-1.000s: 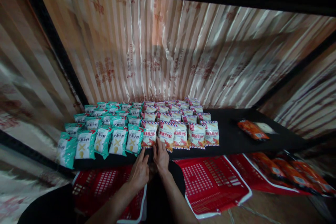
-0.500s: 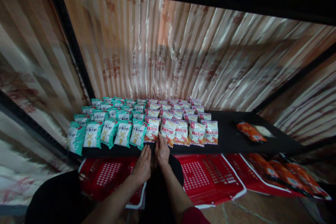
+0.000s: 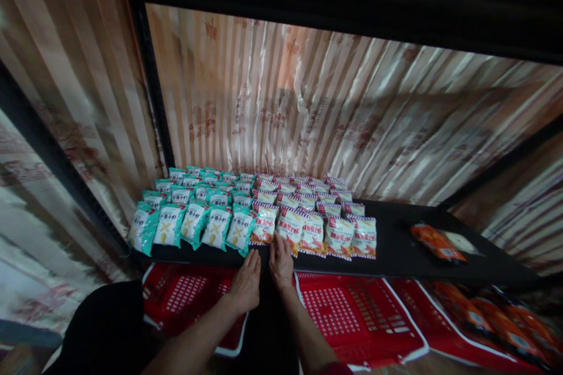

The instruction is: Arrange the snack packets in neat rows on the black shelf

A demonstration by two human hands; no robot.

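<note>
Both hands are at the front edge of a black shelf (image 3: pixel 396 252). My left hand (image 3: pixel 247 282) is open with its fingers straight and together, just below the front right teal snack bag (image 3: pixel 240 229). My right hand (image 3: pixel 281 261) is also open, its fingertips up against the lower edges of two white-and-red snack bags (image 3: pixel 264 222), (image 3: pixel 288 227); whether they press on them I cannot tell. Neither hand holds a bag. Several rows of teal bags stand on the left, and several rows of white bags with striped edges stand beside them.
Farther right on the shelf lie an orange packet (image 3: pixel 436 241) and a flat white packet (image 3: pixel 457 242). Below the shelf are red baskets (image 3: pixel 347 316), the right one with several orange packets (image 3: pixel 497 319). Black posts (image 3: pixel 153 88) and a striped curtain (image 3: pixel 246 99) enclose the shelf.
The head view has turned a little, so the shelf and bags appear farther right and slightly lower. My hands stay beside the same bags, and the rows look unchanged.
</note>
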